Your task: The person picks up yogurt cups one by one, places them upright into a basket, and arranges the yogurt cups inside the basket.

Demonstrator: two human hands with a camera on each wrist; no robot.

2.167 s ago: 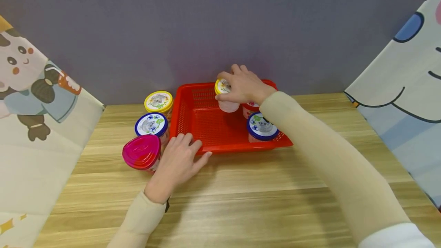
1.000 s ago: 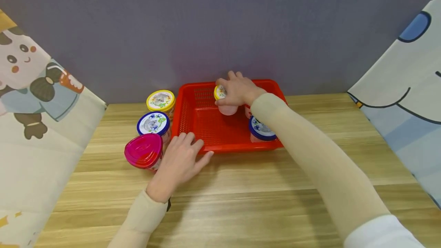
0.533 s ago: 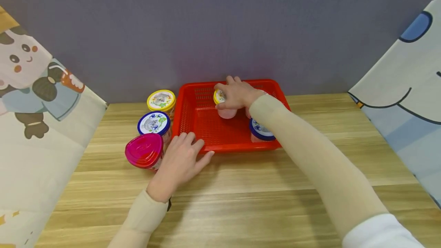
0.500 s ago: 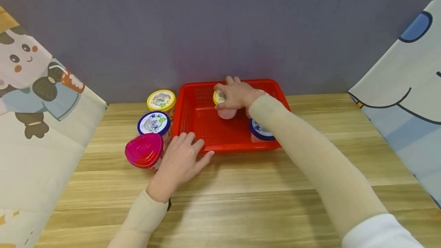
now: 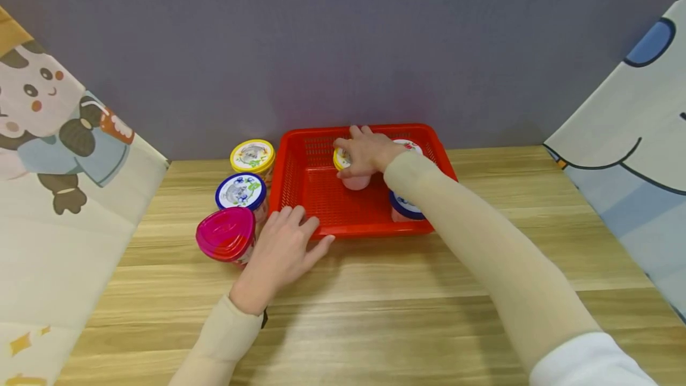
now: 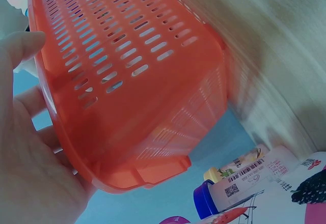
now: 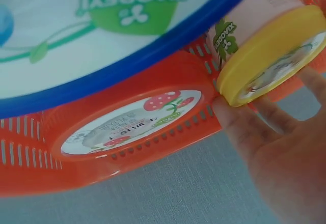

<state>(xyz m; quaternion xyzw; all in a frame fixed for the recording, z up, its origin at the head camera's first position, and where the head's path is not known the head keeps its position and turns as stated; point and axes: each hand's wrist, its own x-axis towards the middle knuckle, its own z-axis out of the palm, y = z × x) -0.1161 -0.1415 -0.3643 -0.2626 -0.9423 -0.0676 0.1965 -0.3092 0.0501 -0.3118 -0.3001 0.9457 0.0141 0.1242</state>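
My right hand (image 5: 370,152) holds a pale plastic jar with a yellow lid (image 5: 356,182) by its lid, low inside the red basket (image 5: 370,230). Up close in the right wrist view, the fingertips sit around the rim of the yellow lid (image 7: 270,56). Beside it in the basket are a strawberry-print jar (image 5: 409,146) and a blue-lidded jar (image 5: 405,210), both partly behind my forearm. My left hand (image 5: 281,249) grips the basket's front left corner; the left wrist view has its fingers passing behind the rim (image 6: 53,117).
Left of the basket, on the wooden table (image 5: 375,326), stand a yellow-lidded jar (image 5: 252,156), a blue-lidded jar (image 5: 241,190) and a container with a pink lid (image 5: 226,234). A grey panel (image 5: 343,46) rises behind the basket, with printed sheets (image 5: 64,237) at the sides.
My right hand has lowered the yellow-lidded jar further into the basket and brought it slightly towards me. The left hand stays on the basket's corner.
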